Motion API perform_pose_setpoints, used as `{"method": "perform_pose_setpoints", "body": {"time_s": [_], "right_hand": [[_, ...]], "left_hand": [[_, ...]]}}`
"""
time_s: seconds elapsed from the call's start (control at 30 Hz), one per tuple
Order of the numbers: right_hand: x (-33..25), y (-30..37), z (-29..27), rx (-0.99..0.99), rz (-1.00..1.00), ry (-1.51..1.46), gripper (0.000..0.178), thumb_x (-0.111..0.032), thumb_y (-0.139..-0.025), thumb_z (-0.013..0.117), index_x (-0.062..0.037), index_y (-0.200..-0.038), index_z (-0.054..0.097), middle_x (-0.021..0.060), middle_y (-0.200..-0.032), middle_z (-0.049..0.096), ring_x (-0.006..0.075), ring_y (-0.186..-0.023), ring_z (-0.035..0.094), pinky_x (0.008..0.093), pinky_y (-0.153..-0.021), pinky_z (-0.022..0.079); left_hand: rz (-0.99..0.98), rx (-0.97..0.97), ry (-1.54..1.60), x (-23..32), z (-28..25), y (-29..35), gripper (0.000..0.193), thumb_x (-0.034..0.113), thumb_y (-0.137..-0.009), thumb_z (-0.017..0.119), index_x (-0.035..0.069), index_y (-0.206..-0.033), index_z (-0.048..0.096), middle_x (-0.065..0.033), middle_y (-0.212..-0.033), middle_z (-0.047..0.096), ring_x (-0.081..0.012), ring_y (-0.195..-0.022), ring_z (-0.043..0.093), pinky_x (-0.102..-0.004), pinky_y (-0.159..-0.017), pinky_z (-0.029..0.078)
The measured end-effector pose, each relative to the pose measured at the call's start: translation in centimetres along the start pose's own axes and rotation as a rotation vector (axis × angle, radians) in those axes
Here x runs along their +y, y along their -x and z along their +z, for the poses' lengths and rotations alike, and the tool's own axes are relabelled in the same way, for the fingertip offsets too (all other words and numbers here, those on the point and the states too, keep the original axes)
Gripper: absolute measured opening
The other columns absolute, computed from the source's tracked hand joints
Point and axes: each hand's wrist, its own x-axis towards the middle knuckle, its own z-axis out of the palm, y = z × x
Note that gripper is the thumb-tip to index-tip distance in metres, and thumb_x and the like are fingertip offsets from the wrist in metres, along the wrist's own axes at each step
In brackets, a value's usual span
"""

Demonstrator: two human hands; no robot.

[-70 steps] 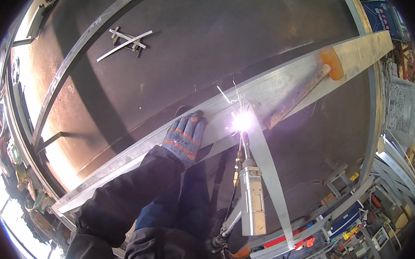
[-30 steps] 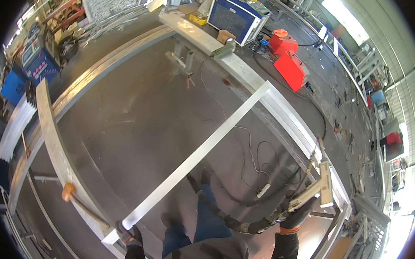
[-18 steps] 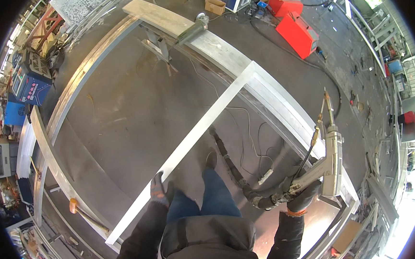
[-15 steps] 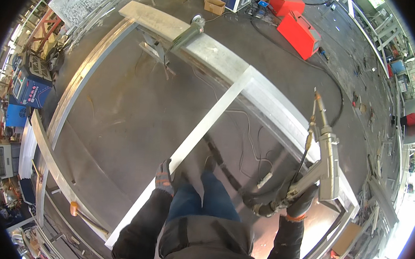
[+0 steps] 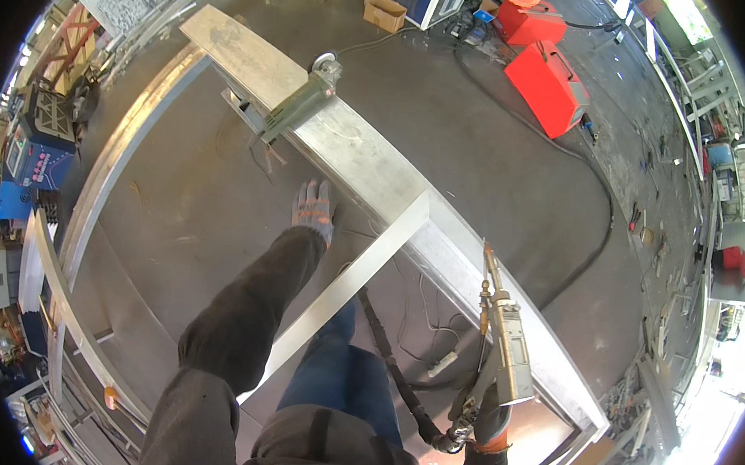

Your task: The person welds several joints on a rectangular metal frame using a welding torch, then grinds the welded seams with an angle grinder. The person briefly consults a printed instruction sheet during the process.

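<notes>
My left hand (image 5: pixel 313 211), in a grey and orange glove, is stretched forward with its fingers extended. It holds nothing and hovers between the narrow pale metal bar (image 5: pixel 347 287) and the wide metal beam (image 5: pixel 365 158). On that beam lies an angle grinder (image 5: pixel 304 105) with a green body, just beyond my fingertips. My right hand (image 5: pixel 491 420), gloved too, is wrapped round a handheld welding gun (image 5: pixel 512 355). The gun's copper-coloured nozzle points forward over the beam, and a dark hose (image 5: pixel 401 377) runs from its rear past my legs.
Another long metal profile (image 5: pixel 124 142) forms the left side of the frame. An orange-headed hammer (image 5: pixel 111 397) is at lower left. Two red machines, the nearer a red box (image 5: pixel 548 88), stand beyond the beam, with a black cable (image 5: pixel 601 175) on the floor. A cardboard box (image 5: pixel 384 13) sits farther back.
My left hand has let go of the narrow bar and moved forward toward the grinder. My right hand has brought the welding gun leftward and nearer to me. The whole view has shifted.
</notes>
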Motion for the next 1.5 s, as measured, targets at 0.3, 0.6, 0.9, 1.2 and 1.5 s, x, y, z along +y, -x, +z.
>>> {"method": "perform_pose_setpoints", "body": {"time_s": [0.3, 0.6, 0.9, 1.2, 1.5], "right_hand": [[-0.4, -9.8, 1.7, -0.098, 0.276, 0.001, 0.067, -0.053, -0.107, 0.038, 0.0087, -0.102, 0.063, 0.0107, -0.056, 0.062, 0.0157, -0.042, 0.057, 0.0250, -0.037, 0.041], [2.3, -14.9, 1.3, -0.183, 0.451, -0.152, 0.087, -0.072, -0.099, 0.032, 0.0097, -0.101, 0.062, 0.0130, -0.058, 0.062, 0.0195, -0.042, 0.058, 0.0267, -0.037, 0.044], [4.3, -16.2, -2.2, -0.350, 0.655, -0.536, 0.083, -0.068, -0.097, 0.043, 0.0101, -0.123, 0.052, 0.0164, -0.087, 0.064, 0.0198, -0.067, 0.064, 0.0276, -0.054, 0.050], [6.9, -15.9, -4.1, -0.263, 0.684, -0.509, 0.085, -0.074, -0.092, 0.039, 0.0052, -0.118, 0.054, 0.0130, -0.088, 0.057, 0.0200, -0.070, 0.060, 0.0287, -0.060, 0.049], [8.3, -15.9, -5.4, -0.394, 0.679, -0.789, 0.060, -0.045, -0.102, 0.037, 0.0057, -0.134, 0.042, 0.0149, -0.115, 0.054, 0.0199, -0.092, 0.061, 0.0285, -0.077, 0.052]], "left_hand": [[-0.068, 0.102, -0.108, 2.3, 5.6, -15.6, 0.066, 0.044, -0.096, 0.057, 0.002, -0.145, 0.045, -0.0193, -0.153, 0.045, -0.0370, -0.145, 0.038, -0.0483, -0.120, 0.030], [-0.160, 0.246, -0.101, 3.0, 8.2, -17.2, 0.068, 0.043, -0.095, 0.050, 0.001, -0.148, 0.045, -0.0205, -0.154, 0.043, -0.0400, -0.145, 0.035, -0.0504, -0.122, 0.026], [-0.131, 0.251, -0.135, 3.0, 8.1, -17.2, 0.065, 0.043, -0.096, 0.051, 0.001, -0.146, 0.046, -0.0201, -0.152, 0.045, -0.0399, -0.142, 0.038, -0.0509, -0.120, 0.030], [-0.134, 0.297, -0.112, 2.5, 8.8, -17.1, 0.064, 0.044, -0.095, 0.053, 0.005, -0.146, 0.047, -0.0184, -0.151, 0.045, -0.0398, -0.140, 0.040, -0.0509, -0.118, 0.033], [-0.147, 0.294, -0.106, 2.5, 8.8, -17.0, 0.062, 0.043, -0.095, 0.055, 0.006, -0.144, 0.049, -0.0179, -0.149, 0.047, -0.0394, -0.139, 0.042, -0.0504, -0.117, 0.034]]}}
